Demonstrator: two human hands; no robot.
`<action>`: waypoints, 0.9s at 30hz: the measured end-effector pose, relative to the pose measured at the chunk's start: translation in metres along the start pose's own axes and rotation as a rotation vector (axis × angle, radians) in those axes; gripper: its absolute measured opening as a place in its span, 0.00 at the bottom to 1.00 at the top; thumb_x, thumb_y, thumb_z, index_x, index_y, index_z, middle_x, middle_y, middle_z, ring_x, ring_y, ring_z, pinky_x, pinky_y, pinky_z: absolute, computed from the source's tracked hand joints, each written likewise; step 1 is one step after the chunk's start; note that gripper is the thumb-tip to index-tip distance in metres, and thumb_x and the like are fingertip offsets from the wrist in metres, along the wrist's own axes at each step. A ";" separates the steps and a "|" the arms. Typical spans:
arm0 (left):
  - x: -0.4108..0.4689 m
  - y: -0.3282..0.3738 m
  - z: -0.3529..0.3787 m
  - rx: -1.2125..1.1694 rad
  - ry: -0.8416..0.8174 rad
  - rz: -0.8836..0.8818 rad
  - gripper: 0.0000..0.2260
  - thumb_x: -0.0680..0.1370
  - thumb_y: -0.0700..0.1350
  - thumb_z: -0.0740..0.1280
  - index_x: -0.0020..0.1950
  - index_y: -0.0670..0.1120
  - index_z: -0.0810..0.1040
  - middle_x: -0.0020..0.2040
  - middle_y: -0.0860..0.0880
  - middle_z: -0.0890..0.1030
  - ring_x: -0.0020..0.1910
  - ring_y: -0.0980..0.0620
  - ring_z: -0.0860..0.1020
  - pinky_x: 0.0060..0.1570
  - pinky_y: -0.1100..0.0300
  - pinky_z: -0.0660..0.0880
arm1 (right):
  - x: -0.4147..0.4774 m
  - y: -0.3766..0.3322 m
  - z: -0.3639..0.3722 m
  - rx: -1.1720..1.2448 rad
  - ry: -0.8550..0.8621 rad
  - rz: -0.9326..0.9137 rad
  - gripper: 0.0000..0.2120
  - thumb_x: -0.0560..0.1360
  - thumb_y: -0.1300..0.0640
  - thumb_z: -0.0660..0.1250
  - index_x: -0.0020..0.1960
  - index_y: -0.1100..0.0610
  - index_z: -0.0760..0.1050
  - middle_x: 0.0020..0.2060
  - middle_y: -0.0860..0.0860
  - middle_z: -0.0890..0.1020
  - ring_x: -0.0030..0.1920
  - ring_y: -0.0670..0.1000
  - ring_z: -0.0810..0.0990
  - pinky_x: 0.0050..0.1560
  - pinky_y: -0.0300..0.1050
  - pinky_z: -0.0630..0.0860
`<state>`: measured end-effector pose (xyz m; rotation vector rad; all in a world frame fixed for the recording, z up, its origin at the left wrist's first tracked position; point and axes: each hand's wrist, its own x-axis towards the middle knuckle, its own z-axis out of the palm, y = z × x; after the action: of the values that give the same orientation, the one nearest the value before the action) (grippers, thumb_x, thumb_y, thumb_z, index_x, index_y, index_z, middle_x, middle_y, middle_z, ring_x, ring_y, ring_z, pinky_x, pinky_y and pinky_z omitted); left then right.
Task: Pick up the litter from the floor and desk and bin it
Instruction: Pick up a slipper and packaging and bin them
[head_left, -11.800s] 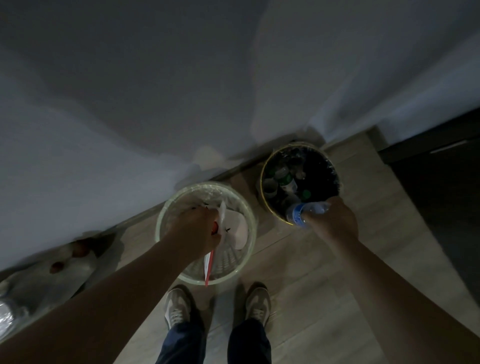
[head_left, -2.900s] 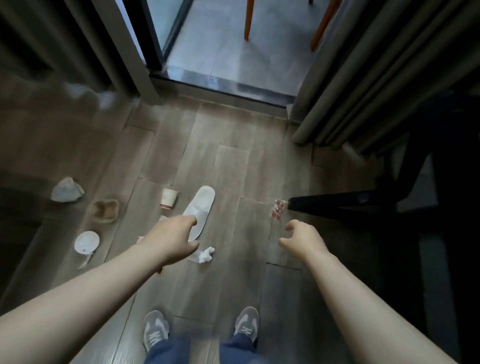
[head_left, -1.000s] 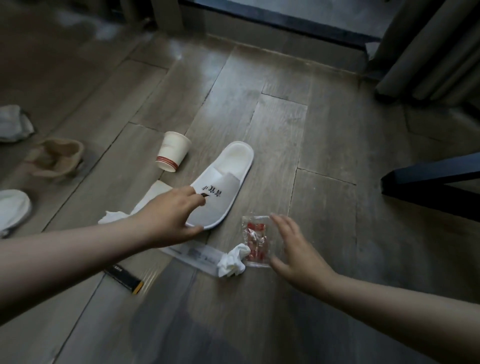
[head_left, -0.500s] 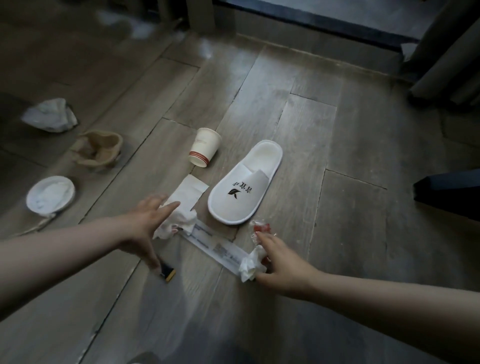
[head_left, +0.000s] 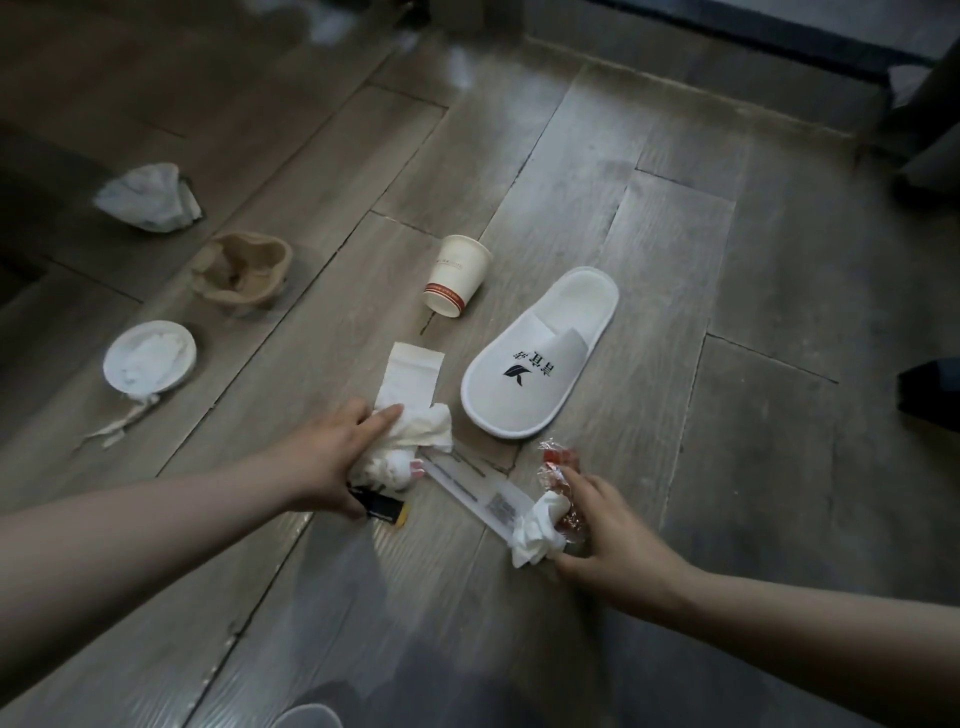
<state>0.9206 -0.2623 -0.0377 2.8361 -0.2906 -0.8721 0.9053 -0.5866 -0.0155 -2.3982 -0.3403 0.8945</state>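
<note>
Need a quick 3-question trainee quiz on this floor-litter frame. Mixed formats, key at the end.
1. True or false: the paper cup lies on its side near the white slipper.
2. What is in the left hand grip? A) white tissues B) brown paper bowl C) round white lid
3. Short answer: which two items are in the right hand's grip?
Key: 1 true; 2 A; 3 a crumpled tissue and a clear wrapper with red contents.
</note>
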 end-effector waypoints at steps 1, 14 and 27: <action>0.000 0.003 0.003 -0.045 0.011 -0.004 0.54 0.63 0.57 0.77 0.78 0.51 0.46 0.66 0.50 0.60 0.63 0.50 0.66 0.57 0.62 0.68 | -0.001 -0.002 0.001 0.010 -0.017 -0.009 0.42 0.70 0.53 0.70 0.78 0.51 0.51 0.71 0.48 0.62 0.69 0.42 0.63 0.62 0.27 0.57; -0.007 0.033 0.014 -0.301 0.250 -0.331 0.48 0.57 0.77 0.59 0.71 0.53 0.60 0.61 0.49 0.62 0.62 0.47 0.65 0.60 0.52 0.69 | 0.005 -0.008 0.010 0.099 0.001 -0.113 0.33 0.71 0.55 0.68 0.74 0.48 0.62 0.61 0.42 0.71 0.62 0.42 0.72 0.62 0.45 0.74; 0.000 0.042 0.016 -0.294 0.120 -0.379 0.25 0.75 0.59 0.64 0.69 0.54 0.65 0.61 0.45 0.65 0.62 0.41 0.67 0.59 0.53 0.68 | 0.005 -0.018 0.018 0.113 -0.158 0.007 0.37 0.70 0.50 0.69 0.76 0.48 0.58 0.65 0.48 0.69 0.62 0.47 0.72 0.64 0.40 0.70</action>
<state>0.9054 -0.3044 -0.0420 2.6853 0.3720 -0.7278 0.8959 -0.5625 -0.0187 -2.2332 -0.3315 1.0807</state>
